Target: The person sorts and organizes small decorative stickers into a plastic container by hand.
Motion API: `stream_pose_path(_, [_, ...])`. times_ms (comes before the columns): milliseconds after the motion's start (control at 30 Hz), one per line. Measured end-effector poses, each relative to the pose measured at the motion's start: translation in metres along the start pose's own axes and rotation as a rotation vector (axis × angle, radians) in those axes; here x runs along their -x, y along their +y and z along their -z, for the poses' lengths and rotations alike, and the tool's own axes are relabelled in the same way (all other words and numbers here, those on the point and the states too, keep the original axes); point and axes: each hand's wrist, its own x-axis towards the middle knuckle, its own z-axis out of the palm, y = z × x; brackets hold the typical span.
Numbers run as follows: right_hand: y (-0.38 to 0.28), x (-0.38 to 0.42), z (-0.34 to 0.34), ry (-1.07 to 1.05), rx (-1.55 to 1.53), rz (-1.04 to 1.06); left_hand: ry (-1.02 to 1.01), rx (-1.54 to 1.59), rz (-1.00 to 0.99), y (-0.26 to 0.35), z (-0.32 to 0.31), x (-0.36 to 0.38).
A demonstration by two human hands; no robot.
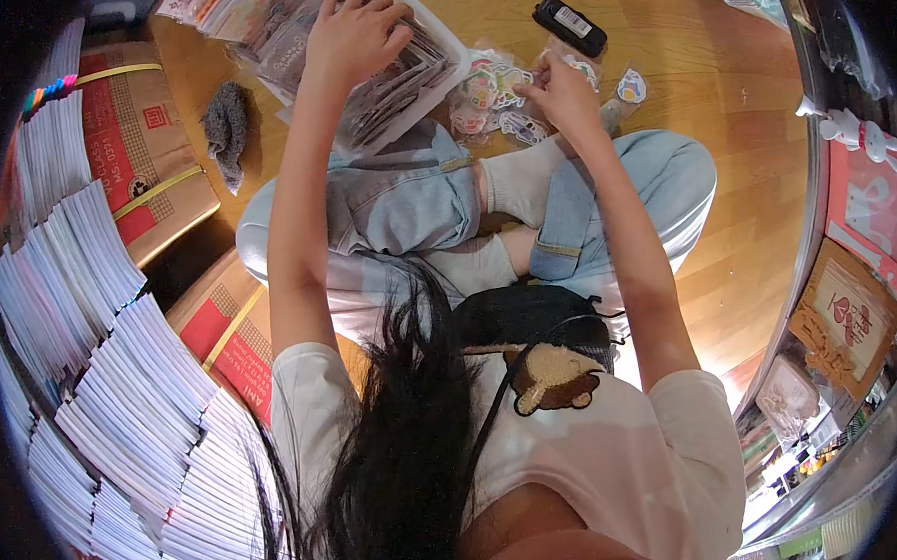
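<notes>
On my feed, the left grip (359, 41) lies spread atop flat packets (283, 53) in the white plastic bin (448, 52), while the right grip (567, 93) curls at the sticker packs (489, 90) on the wooden floor (735, 132), whether pinching any I cannot tell.

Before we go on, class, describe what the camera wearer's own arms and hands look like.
The left hand and right hand wear no gloves. Loose, plain white short sleeves end above the elbows, leaving the rest bare. No watch, bracelet or ring can be made out.
</notes>
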Motion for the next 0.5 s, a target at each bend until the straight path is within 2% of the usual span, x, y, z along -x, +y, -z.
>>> stream_pose_path(100, [0.024, -0.001, 0.004, 0.069, -0.091, 0.133, 0.023, 0.013, -0.005, -0.001, -0.002, 0.000])
stream_pose_path(200, [0.033, 0.003, 0.019, -0.157, -0.589, -0.102, -0.028, -0.004, 0.002, 0.001, 0.004, 0.000])
stream_pose_path(300, [0.028, 0.011, 0.034, -0.098, -0.728, -0.064, -0.040, -0.005, -0.009, 0.001, 0.005, 0.001])
stream_pose_path(500, [-0.002, 0.005, 0.040, 0.097, -0.777, -0.016, -0.007, -0.013, -0.011, -0.003, -0.002, 0.001])
